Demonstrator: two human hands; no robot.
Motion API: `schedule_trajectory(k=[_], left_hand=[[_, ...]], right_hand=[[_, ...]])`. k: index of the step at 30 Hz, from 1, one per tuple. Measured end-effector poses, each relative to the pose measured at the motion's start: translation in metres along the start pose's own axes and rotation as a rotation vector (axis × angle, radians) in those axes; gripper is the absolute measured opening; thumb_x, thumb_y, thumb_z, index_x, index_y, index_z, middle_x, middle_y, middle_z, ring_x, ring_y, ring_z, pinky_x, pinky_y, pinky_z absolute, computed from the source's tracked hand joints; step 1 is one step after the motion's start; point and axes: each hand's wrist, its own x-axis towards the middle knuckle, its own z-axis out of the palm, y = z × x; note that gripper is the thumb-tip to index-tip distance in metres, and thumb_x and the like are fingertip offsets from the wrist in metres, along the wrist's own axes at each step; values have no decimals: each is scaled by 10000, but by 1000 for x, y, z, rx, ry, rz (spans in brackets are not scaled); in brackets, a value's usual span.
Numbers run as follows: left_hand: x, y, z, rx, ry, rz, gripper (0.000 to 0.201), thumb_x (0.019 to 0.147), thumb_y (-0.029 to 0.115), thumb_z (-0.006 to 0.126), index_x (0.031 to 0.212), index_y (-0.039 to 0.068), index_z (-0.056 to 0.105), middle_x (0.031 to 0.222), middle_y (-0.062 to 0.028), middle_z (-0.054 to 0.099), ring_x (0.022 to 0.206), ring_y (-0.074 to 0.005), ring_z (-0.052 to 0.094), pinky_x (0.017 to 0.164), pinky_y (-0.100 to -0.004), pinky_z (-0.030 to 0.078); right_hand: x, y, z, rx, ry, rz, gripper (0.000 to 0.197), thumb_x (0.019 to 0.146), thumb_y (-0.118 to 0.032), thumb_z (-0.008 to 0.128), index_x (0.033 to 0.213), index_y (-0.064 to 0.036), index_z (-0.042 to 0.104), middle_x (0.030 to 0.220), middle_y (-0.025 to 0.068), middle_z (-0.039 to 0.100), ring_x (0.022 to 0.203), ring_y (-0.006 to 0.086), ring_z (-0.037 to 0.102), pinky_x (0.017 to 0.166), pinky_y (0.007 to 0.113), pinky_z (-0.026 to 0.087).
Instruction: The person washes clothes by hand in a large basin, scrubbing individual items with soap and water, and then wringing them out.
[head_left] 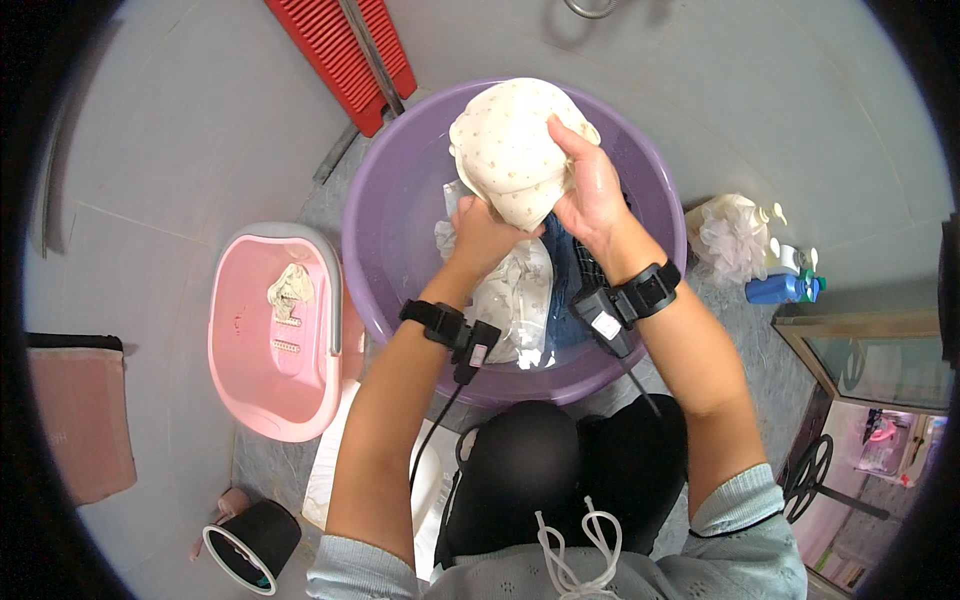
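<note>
A cream garment [515,145] with a small scattered print is held up over the far part of a purple tub [365,225]; its rounded shape hides what kind it is. My left hand [485,238] is closed around its lower edge, fingers partly hidden. On the right side my right hand [595,195] grips it, with the thumb lying on top of the cloth. Below my hands, a white printed cloth [515,300], a dark blue cloth [568,285] and a black checked piece [590,262] lie in the tub's water.
To the left stands a pink basin [225,350] with a small cream cloth [290,288] in it. A red washboard [345,55] leans behind the tub. Bottles [775,290] and a bath puff [730,245] sit at right. A black bin [265,540] is at lower left.
</note>
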Motion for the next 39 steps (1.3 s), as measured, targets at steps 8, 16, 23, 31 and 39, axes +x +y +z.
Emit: schedule_trajectory(k=[8,16,23,31,39], left_hand=[[3,-13,6,-337,332,-96,323,727,11,495,1027,51,608,975,-135,584,930,-249,556,815,-331,435],[-15,3,-19,-311,221,128,379,741,-56,391,1077,7,554,924,-114,622,880,-208,591,773,-300,450],[-33,4,11,-23,110,164,248,733,56,530,969,12,471,908,-222,571,862,-400,550,740,-428,435],[-40,11,10,269,114,366,276,633,8,541,904,-35,570,985,-159,556,920,-326,532,822,-384,432],[-52,-9,2,2,241,253,340,688,132,624,999,4,569,1067,-143,548,1016,-277,537,883,-356,414]], right_hand=[[7,66,-67,285,193,224,415,965,-273,309,1255,16,377,1221,186,493,1098,319,516,907,457,459],[-14,70,-59,-459,346,490,692,823,-500,525,1329,-132,230,1304,222,317,1102,353,463,799,470,490],[-16,75,-45,36,124,428,477,861,-537,454,1104,-132,526,1025,69,579,942,205,568,824,387,470],[-8,85,-70,106,190,396,248,854,-273,532,1013,-85,557,910,67,600,804,195,592,737,341,494],[1,85,-77,91,301,184,310,878,-124,416,1135,36,480,1005,170,600,882,262,619,784,368,521]])
